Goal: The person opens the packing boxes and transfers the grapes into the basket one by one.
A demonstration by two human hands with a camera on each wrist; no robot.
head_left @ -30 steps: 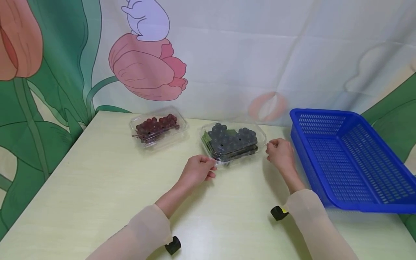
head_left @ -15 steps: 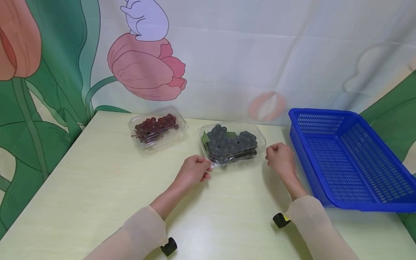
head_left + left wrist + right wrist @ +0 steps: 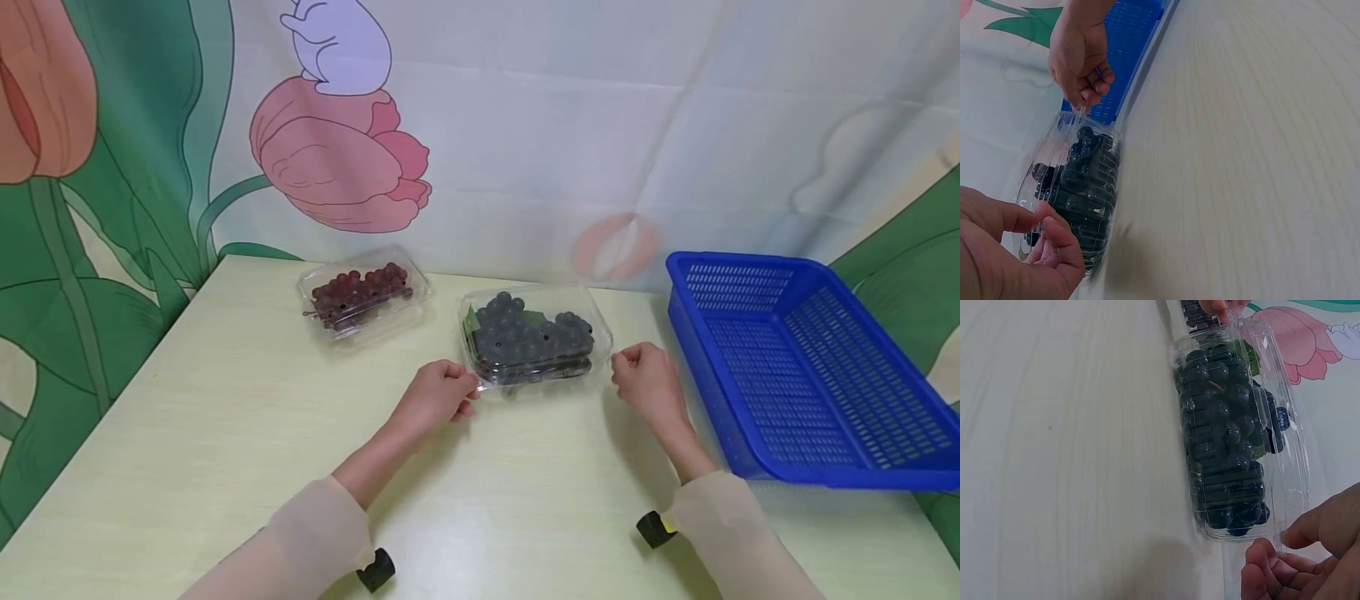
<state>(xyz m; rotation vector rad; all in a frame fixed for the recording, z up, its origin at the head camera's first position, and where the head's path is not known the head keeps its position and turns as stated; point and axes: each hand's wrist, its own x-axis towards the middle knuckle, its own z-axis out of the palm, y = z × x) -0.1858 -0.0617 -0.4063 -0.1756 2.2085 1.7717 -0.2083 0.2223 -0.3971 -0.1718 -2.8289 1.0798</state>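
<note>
A clear plastic clamshell box holds dark blue-black grapes and a bit of green leaf. My left hand pinches the rim at its near left corner, thumb against forefinger. At the right corner, my right hand pinches the rim in the same way; the right wrist view shows the thumb and fingertips on the clear edge. The box is close over the table between both hands. Further left sits a second clamshell box with red grapes, apart from both hands.
A blue plastic basket with slotted walls stands at the right, beside my right hand. Behind the pale wooden table hangs a printed cloth with tulips, close to the table's back edge.
Both hands have drawn slightly toward me, the left one also a little to the left. The box of dark grapes has shifted slightly toward me with them. The red grapes' box stays in place.
</note>
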